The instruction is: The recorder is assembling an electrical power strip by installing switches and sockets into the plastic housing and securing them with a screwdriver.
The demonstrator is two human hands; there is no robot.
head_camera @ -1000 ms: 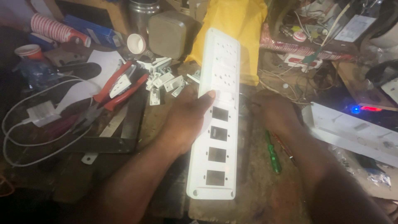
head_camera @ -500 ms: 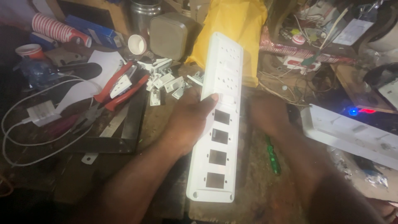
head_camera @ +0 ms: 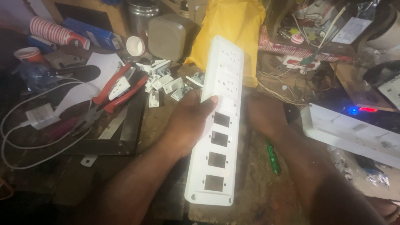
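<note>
Workbench [head_camera: 258,196] is wood, dim, cluttered. Landmark = long white power-strip cover [head_camera: 218,125], lying lengthwise at centre of bench, far end tilted a bit to the right, four empty square cutouts along its near half, round pin holes on far half.

Yellow bag [head_camera: 233,29] sits just behind cover's far end, partly under it. White housing [head_camera: 350,133] lies well to the right of cover, w/ a blue light and red glow just beyond it. Grey boxy speaker [head_camera: 168,35] is behind cover, to the left of the bag. Red-handled pliers [head_camera: 118,89] lie left of cover, w/ a white cable + charger [head_camera: 39,118] farther left still.

Left hand [head_camera: 189,121] is on cover's left edge, about mid-length, thumb laid over the top face, fingers wrapped under: clamped on it. Right hand [head_camera: 264,114] is against cover's right edge at same level; fingers hidden behind/under cover, so can't tell if it grips or just rests.

Pile of small white switch parts [head_camera: 164,83] is left of cover's far half, just past left hand. Green screwdriver [head_camera: 273,156] lies right of cover's near half, beside right forearm
</note>
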